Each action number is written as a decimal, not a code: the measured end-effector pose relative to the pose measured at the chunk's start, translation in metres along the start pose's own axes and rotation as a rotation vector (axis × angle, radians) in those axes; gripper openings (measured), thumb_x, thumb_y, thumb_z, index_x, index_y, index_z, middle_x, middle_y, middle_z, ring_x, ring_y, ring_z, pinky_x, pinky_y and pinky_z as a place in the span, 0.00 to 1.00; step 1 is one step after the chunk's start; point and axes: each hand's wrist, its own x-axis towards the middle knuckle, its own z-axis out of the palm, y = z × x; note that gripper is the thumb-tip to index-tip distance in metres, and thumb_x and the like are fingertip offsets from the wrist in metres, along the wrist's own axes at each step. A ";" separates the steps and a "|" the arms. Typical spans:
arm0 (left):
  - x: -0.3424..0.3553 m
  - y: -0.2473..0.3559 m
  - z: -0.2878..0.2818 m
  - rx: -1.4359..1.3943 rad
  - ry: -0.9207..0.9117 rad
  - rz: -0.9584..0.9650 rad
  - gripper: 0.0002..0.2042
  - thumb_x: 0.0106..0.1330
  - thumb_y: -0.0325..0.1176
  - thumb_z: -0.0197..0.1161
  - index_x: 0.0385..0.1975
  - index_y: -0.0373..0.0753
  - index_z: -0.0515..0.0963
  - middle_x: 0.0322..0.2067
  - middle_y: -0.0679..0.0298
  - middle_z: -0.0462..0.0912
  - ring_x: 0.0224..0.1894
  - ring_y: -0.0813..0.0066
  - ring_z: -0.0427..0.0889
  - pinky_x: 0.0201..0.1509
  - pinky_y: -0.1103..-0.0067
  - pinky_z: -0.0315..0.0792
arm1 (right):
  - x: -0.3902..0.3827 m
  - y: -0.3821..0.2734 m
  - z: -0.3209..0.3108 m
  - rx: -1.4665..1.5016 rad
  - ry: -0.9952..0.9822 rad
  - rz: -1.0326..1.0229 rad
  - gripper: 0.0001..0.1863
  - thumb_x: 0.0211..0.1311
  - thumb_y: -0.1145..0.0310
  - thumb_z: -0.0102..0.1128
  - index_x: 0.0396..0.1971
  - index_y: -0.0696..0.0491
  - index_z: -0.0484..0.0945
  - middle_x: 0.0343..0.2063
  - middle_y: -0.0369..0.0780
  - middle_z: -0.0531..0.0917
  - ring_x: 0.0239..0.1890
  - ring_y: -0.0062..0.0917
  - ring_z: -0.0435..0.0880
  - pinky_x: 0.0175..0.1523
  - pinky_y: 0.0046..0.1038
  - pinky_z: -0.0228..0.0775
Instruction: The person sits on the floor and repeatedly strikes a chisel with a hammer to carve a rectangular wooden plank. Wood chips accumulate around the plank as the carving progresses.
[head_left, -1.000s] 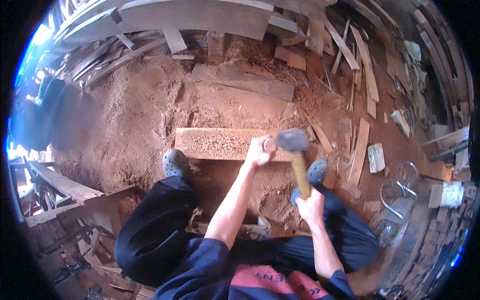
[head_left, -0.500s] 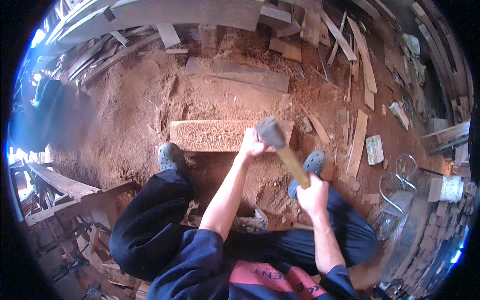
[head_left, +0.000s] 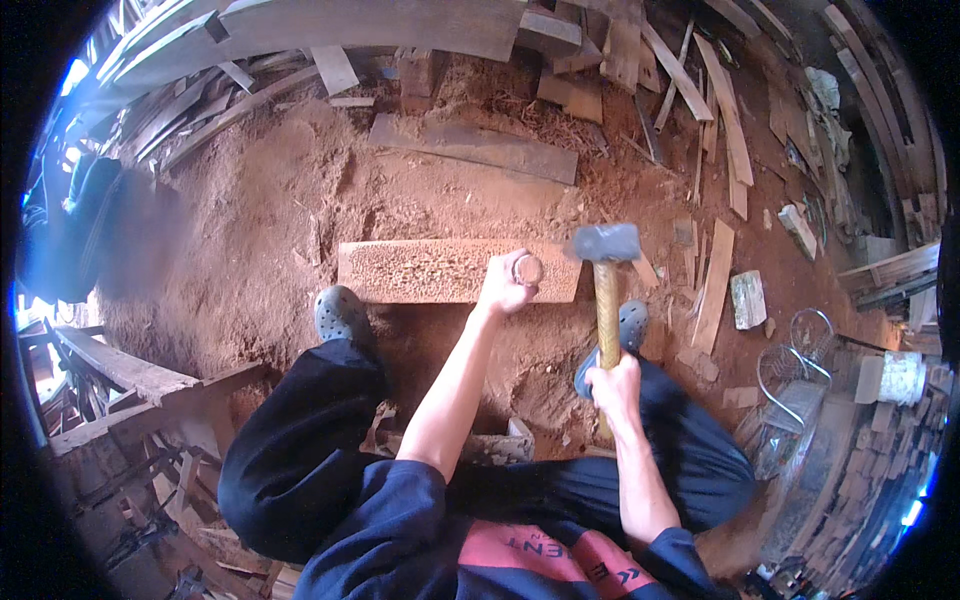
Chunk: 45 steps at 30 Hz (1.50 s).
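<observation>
A wooden board (head_left: 420,271) lies crosswise on the ground between my feet, its top covered in small pitted cuts over most of its length. Over its right part my left hand (head_left: 503,287) is closed around an upright chisel (head_left: 528,269). Only the round wooden butt of the chisel's handle shows; its blade is hidden. To the right, my right hand (head_left: 616,391) grips the yellowish handle of a hammer (head_left: 607,300). The hammer's grey metal head is raised beyond the board's right end, apart from the chisel.
Reddish sawdust and dirt surround the board. A flat dark plank (head_left: 475,148) lies beyond it. Wood strips (head_left: 714,290) and a pale block (head_left: 748,300) are at right, near a wire-framed item (head_left: 795,385) and a white bucket (head_left: 903,378). Stacked timber (head_left: 370,28) borders the far side.
The hammer's head has swung rightward, away from the chisel, so the chisel's butt now shows. My right hand has shifted slightly left and down; my left hand stays in place.
</observation>
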 end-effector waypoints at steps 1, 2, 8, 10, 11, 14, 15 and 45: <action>-0.001 -0.002 0.000 -0.006 0.015 0.022 0.09 0.38 0.29 0.60 0.19 0.35 0.71 0.18 0.56 0.75 0.21 0.66 0.74 0.29 0.75 0.69 | 0.001 -0.002 0.003 0.114 -0.035 0.080 0.06 0.39 0.81 0.54 0.20 0.57 0.68 0.11 0.38 0.71 0.07 0.24 0.68 0.12 0.27 0.61; 0.000 -0.004 0.000 -0.012 0.030 0.044 0.08 0.38 0.29 0.60 0.19 0.35 0.71 0.18 0.57 0.75 0.21 0.67 0.74 0.29 0.75 0.69 | -0.005 -0.009 0.006 0.296 -0.068 0.172 0.10 0.37 0.84 0.53 0.19 0.54 0.64 0.11 0.34 0.68 0.04 0.16 0.63 0.07 0.21 0.52; 0.000 -0.005 -0.001 -0.095 0.000 0.002 0.09 0.38 0.30 0.61 0.18 0.36 0.71 0.18 0.61 0.75 0.21 0.73 0.73 0.29 0.77 0.69 | 0.001 0.007 0.041 0.496 -0.309 0.463 0.09 0.42 0.82 0.53 0.23 0.54 0.66 0.08 0.31 0.66 0.05 0.16 0.62 0.10 0.22 0.55; 0.001 0.000 -0.003 -0.094 -0.026 -0.020 0.09 0.37 0.29 0.62 0.19 0.36 0.72 0.18 0.62 0.75 0.22 0.74 0.74 0.29 0.78 0.69 | 0.006 0.022 0.053 0.368 -0.330 0.506 0.04 0.44 0.80 0.53 0.19 0.57 0.68 0.09 0.34 0.69 0.07 0.17 0.64 0.11 0.23 0.55; 0.002 0.002 -0.003 -0.088 -0.038 -0.031 0.09 0.36 0.28 0.63 0.19 0.36 0.72 0.18 0.62 0.75 0.22 0.74 0.74 0.29 0.79 0.69 | 0.008 0.028 0.058 0.342 -0.322 0.540 0.04 0.43 0.79 0.54 0.18 0.57 0.69 0.09 0.34 0.69 0.07 0.17 0.64 0.12 0.24 0.56; 0.005 -0.020 -0.008 -0.024 0.022 0.092 0.09 0.34 0.27 0.64 0.19 0.36 0.74 0.19 0.61 0.76 0.24 0.69 0.76 0.30 0.77 0.71 | 0.011 0.049 0.077 0.307 -0.321 0.577 0.03 0.45 0.77 0.52 0.18 0.60 0.72 0.09 0.35 0.68 0.08 0.18 0.64 0.15 0.27 0.56; 0.006 -0.034 -0.011 0.005 0.059 0.159 0.09 0.33 0.27 0.64 0.18 0.37 0.74 0.19 0.61 0.76 0.25 0.66 0.77 0.30 0.76 0.72 | 0.013 0.056 0.078 0.348 -0.356 0.608 0.03 0.43 0.77 0.53 0.17 0.58 0.71 0.09 0.34 0.68 0.08 0.17 0.63 0.14 0.26 0.55; 0.020 -0.022 -0.029 -0.663 0.413 -0.174 0.14 0.32 0.14 0.59 0.21 0.38 0.68 0.17 0.64 0.73 0.20 0.73 0.73 0.25 0.78 0.70 | 0.014 0.064 0.082 0.565 -0.530 0.725 0.07 0.50 0.73 0.48 0.16 0.56 0.70 0.09 0.34 0.65 0.09 0.21 0.62 0.16 0.30 0.56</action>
